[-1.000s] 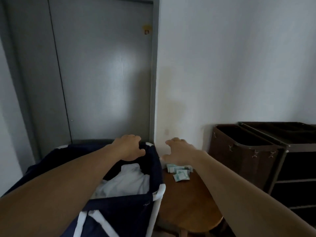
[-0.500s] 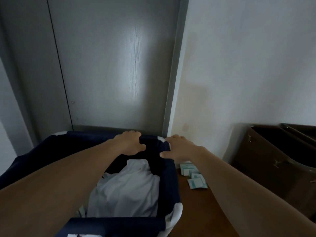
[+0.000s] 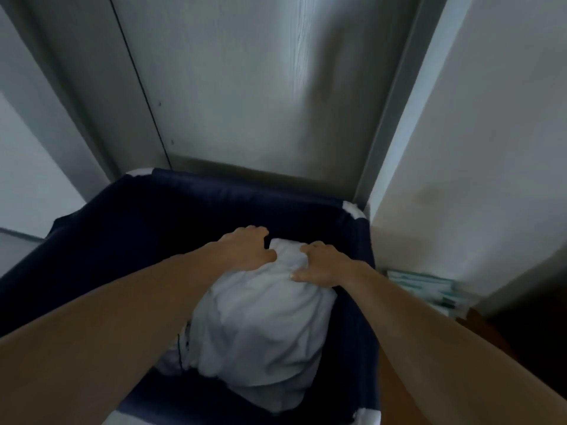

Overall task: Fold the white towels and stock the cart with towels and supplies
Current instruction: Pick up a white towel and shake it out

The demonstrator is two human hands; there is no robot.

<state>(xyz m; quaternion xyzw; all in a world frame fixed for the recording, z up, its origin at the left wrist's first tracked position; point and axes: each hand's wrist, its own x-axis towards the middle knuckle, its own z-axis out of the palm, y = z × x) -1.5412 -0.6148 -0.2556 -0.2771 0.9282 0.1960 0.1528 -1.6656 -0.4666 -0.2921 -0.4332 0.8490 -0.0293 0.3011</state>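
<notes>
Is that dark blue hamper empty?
No, a bundle of white towels lies inside the hamper, and the left hand and right hand grip its top.

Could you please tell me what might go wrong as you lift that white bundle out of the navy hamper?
1. The left hand and right hand grip only one end of the white towels, so the loose bulk may sag and spill as it rises.
2. Trailing cloth could drag on the rim of the hamper and tip it.
3. The packets lie close beside the hamper, near the right forearm; a wide swing might knock them.
</notes>
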